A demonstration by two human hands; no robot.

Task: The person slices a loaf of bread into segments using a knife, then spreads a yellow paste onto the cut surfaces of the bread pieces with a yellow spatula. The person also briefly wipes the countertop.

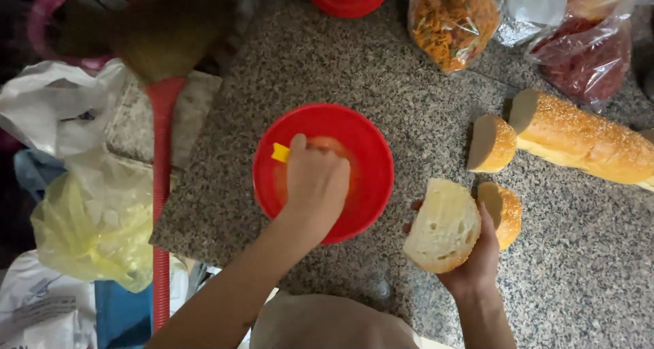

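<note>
Open counter between bowl and bread.
Bare granite counter (422, 117) above red bowl (371, 151); bread pieces (492, 143), loaf (586, 139), bags (453, 19) crowd right side.

Glossy plastic bowl (371, 151) on speckled granite counter (422, 104)

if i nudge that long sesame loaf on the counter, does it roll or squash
The sesame loaf looks rounded, so it may roll a little sideways. Its cut end suggests soft crumb under a crust, so probably light and apt to dent if squeezed. Seeds would likely shed.
</note>
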